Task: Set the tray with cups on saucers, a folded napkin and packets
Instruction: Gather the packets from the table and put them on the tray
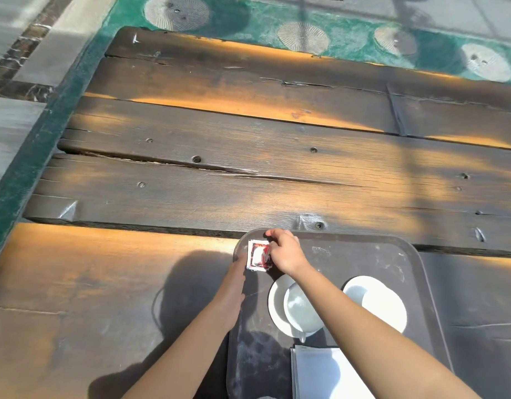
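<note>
A dark tray (363,254) lies on the wooden table at the lower right. On it stand two white cups on white saucers, one (299,309) left of the other (378,303). A folded white napkin (326,375) lies at the tray's near edge. Red-and-white packets (258,255) sit in the tray's far left corner. My right hand (286,250) pinches the packets' right edge. My left hand (237,276) touches their left side at the tray's rim; its fingers are partly hidden.
The table is made of dark weathered planks (248,174) with gaps and bolt heads. Beyond it lies a green rug (349,36) with round pale patterns, and grey paving at the left.
</note>
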